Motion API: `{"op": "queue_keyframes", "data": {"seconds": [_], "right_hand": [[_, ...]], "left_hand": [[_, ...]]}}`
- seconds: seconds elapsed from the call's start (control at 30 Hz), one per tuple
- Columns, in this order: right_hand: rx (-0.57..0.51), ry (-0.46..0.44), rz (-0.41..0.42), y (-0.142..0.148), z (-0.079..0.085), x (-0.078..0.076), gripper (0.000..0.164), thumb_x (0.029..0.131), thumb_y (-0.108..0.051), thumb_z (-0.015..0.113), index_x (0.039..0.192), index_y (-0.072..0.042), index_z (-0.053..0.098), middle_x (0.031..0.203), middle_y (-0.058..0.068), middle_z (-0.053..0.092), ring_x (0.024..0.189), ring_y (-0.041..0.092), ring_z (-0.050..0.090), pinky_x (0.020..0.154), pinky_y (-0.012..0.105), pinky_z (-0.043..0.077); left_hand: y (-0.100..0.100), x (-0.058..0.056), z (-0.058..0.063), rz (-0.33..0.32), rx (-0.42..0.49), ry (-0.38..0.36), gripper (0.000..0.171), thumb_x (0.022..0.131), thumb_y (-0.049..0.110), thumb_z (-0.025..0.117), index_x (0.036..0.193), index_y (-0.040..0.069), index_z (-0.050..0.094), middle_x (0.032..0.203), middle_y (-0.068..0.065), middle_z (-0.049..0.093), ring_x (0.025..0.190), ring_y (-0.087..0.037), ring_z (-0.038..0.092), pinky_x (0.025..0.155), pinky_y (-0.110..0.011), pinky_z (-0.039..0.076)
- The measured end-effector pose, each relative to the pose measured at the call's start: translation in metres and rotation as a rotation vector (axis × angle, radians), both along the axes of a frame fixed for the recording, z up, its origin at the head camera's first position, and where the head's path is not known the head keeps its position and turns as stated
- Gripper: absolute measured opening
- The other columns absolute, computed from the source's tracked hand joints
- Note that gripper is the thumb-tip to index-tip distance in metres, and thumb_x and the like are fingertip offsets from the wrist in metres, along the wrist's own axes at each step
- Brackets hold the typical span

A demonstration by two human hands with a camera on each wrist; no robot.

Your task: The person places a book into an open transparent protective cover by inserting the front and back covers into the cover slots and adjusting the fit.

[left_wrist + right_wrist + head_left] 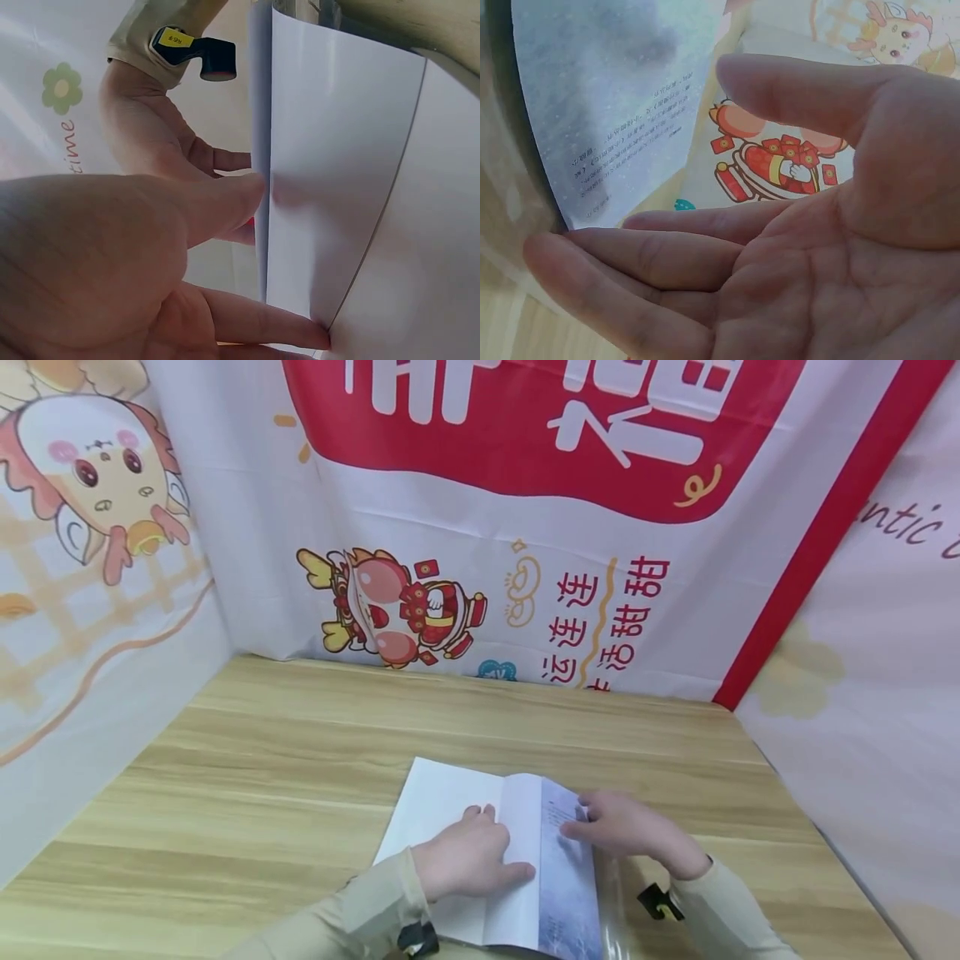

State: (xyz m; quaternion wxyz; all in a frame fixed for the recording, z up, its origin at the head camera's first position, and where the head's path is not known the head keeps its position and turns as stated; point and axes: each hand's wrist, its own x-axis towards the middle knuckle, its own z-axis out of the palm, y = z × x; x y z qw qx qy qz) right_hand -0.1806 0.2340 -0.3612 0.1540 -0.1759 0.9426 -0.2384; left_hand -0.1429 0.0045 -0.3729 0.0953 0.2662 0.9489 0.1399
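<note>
An open book (pixel 438 793) with blank white pages lies on the table, its right part a blue-violet printed flap (pixel 567 897) with small lines of text. My left hand (pixel 468 857) rests on the white pages, fingers extended near the fold and thumb reaching toward the flap. In the left wrist view, a white page (pixel 337 112) curves up beside that thumb. At the flap's outer edge is my right hand (pixel 630 828), its thumb apart from the fingers. The right wrist view has its fairly straight fingers (pixel 660 255) along the edge of the printed flap (pixel 615 112).
Clear plastic (pixel 617 910) shows along the book's right side on the wood-grain table (pixel 262 793). Printed cloth (pixel 450 527) hangs behind, with more cloth at left and right. A small black device (pixel 660 902) is on the right wrist, another (pixel 417 938) on the left.
</note>
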Motion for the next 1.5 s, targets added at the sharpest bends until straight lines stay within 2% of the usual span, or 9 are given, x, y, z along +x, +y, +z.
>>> {"op": "queue_keyframes", "data": {"seconds": [0.13,0.27,0.33,0.6,0.73,0.97,1.23,1.37,1.5], "right_hand": [[-0.076,-0.033,-0.035,0.001,0.0,-0.002,0.044,0.088,-0.03,0.065,0.115,0.003,0.059,0.103,0.018,0.065,0.093,0.031,0.063,0.074,0.04,0.052],[-0.159,-0.076,-0.09,0.002,0.0,-0.003,0.045,0.09,-0.023,0.063,0.122,0.008,0.053,0.112,0.021,0.061,0.095,0.031,0.063,0.071,0.036,0.053],[-0.186,-0.096,-0.103,0.002,0.0,-0.003,0.045,0.091,-0.022,0.062,0.124,0.008,0.051,0.113,0.021,0.06,0.096,0.03,0.062,0.07,0.035,0.053],[-0.202,-0.092,-0.071,0.004,-0.001,0.001,0.043,0.091,-0.013,0.061,0.127,0.007,0.049,0.12,0.023,0.057,0.109,0.035,0.057,0.082,0.04,0.05],[-0.217,-0.088,-0.034,0.002,-0.003,0.002,0.059,0.083,-0.015,0.07,0.129,0.011,0.044,0.123,0.029,0.053,0.111,0.041,0.054,0.087,0.044,0.048],[-0.186,-0.073,-0.059,-0.007,-0.009,0.004,0.091,0.063,-0.017,0.084,0.136,0.012,0.037,0.125,0.03,0.051,0.112,0.04,0.052,0.094,0.048,0.042],[-0.127,-0.05,-0.028,-0.02,-0.01,0.004,0.097,0.062,-0.02,0.085,0.14,0.008,0.034,0.131,0.027,0.048,0.119,0.037,0.048,0.098,0.047,0.038],[-0.188,-0.068,-0.019,-0.02,-0.01,0.004,0.098,0.063,-0.017,0.084,0.14,0.011,0.031,0.132,0.029,0.046,0.121,0.039,0.046,0.1,0.047,0.036],[-0.261,-0.097,-0.009,-0.019,-0.011,0.003,0.097,0.065,-0.015,0.082,0.14,0.013,0.028,0.133,0.03,0.044,0.122,0.042,0.044,0.1,0.047,0.036]], "left_hand": [[0.001,-0.001,0.001,-0.003,-0.01,0.0,0.054,0.086,0.056,0.057,0.087,0.002,0.064,0.094,-0.015,0.056,0.082,-0.023,0.048,0.064,-0.03,0.043],[0.001,-0.002,0.002,0.005,0.012,-0.007,0.073,0.086,0.056,0.057,0.119,-0.009,0.055,0.101,-0.016,0.058,0.087,-0.024,0.052,0.071,-0.031,0.045],[0.001,-0.002,0.002,0.02,0.037,-0.024,0.078,0.087,0.056,0.056,0.126,-0.01,0.05,0.105,-0.016,0.059,0.089,-0.024,0.052,0.072,-0.031,0.046],[0.003,-0.006,0.005,0.063,0.117,-0.082,0.072,0.09,0.059,0.051,0.12,-0.006,0.053,0.073,-0.004,0.055,0.072,-0.015,0.055,0.057,-0.027,0.047],[0.005,-0.008,0.005,0.074,0.126,-0.101,0.074,0.091,0.061,0.047,0.12,-0.006,0.054,0.075,-0.005,0.056,0.077,-0.019,0.054,0.059,-0.03,0.048],[0.006,-0.009,0.002,0.071,0.157,-0.122,0.07,0.091,0.06,0.049,0.118,-0.005,0.056,0.072,-0.001,0.053,0.075,-0.018,0.051,0.056,-0.028,0.046],[0.002,-0.008,-0.002,0.073,0.167,-0.101,0.072,0.086,0.06,0.057,0.118,-0.004,0.054,0.072,0.002,0.052,0.076,-0.019,0.05,0.055,-0.027,0.044],[0.005,-0.006,-0.003,0.079,0.153,-0.07,0.078,0.086,0.062,0.056,0.122,-0.008,0.051,0.074,-0.001,0.054,0.079,-0.02,0.05,0.056,-0.028,0.044],[0.008,-0.004,-0.003,0.091,0.111,-0.037,0.09,0.086,0.063,0.055,0.13,-0.014,0.042,0.088,-0.014,0.06,0.087,-0.025,0.052,0.061,-0.033,0.046]]}}
